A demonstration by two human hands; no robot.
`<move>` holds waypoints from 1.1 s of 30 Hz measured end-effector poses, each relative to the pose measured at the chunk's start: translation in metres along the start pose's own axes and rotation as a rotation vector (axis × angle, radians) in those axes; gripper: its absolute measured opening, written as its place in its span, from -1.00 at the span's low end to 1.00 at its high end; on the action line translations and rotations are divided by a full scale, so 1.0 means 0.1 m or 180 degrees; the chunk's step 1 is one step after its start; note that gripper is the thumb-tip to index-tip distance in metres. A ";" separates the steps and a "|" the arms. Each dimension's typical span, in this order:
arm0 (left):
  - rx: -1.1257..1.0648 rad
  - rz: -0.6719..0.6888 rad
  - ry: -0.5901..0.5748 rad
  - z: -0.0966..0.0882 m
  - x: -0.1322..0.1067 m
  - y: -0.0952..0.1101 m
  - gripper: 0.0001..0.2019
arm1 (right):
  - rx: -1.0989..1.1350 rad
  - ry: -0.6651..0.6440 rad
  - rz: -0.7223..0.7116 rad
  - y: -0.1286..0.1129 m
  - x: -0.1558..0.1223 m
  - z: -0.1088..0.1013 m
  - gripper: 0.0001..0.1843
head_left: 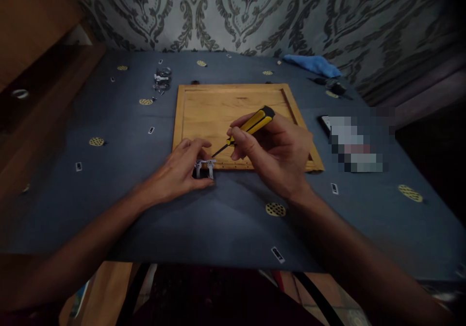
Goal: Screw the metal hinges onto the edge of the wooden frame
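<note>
The left hand (pixel 178 168) pinches the hinge (pixel 210 170) at the near edge of the panel (pixel 225 110) on the desk (pixel 233 229); the right hand (pixel 282 153) grips the screwdriver (pixel 255 122). The hinge is probably light, stiff, slick: best held by its sides.

The panel (pixel 225 114) is wood with visible grain and a smooth, faintly satin finish, while the screwdriver (pixel 251 126) pairs a smooth, plastic-looking handle (pixel 259 118) with a metal shaft (pixel 220 150). The hinge (pixel 210 169) and the loose fittings (pixel 162 79) are shiny, silvery metal. The table cover (pixel 120 170) looks matt and smooth, either fabric or plastic, and the rag (pixel 315 65) looks like soft, matt cloth.
</note>
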State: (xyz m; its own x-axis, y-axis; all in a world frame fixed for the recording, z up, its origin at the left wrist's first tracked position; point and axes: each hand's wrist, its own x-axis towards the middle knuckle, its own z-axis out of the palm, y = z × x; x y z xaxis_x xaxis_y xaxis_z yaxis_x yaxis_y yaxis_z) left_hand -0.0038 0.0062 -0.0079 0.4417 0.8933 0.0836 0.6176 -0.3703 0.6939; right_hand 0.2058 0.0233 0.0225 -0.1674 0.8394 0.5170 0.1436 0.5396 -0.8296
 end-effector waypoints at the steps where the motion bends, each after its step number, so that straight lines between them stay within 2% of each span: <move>1: 0.0003 -0.0005 -0.0008 0.00 0.00 0.00 -0.37 | -0.0006 -0.0026 -0.0010 0.01 0.00 0.00 -0.69; 10: -0.0025 0.0011 -0.0033 -0.01 0.01 0.00 -0.37 | -0.0198 -0.0140 -0.0197 0.05 -0.01 0.02 -0.75; 16: -0.0017 0.0000 -0.0045 -0.01 0.01 0.00 -0.37 | -0.0269 -0.0174 -0.0168 0.04 -0.01 0.01 -0.71; 24: -0.0001 0.0022 -0.0070 -0.01 0.01 0.01 -0.49 | -0.0339 -0.0334 -0.0179 0.01 -0.01 -0.01 -0.66; 33: 0.0015 0.0038 -0.0042 -0.02 0.01 0.02 -0.46 | -0.0276 -0.0483 -0.0166 0.02 0.01 -0.04 -0.60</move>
State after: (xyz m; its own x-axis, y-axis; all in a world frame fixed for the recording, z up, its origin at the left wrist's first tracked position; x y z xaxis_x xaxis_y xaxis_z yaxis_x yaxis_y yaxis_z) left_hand -0.0034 0.0065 -0.0055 0.4575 0.8854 0.0825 0.6153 -0.3821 0.6895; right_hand 0.2093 0.0257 0.0221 -0.3212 0.7943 0.5156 0.2135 0.5912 -0.7778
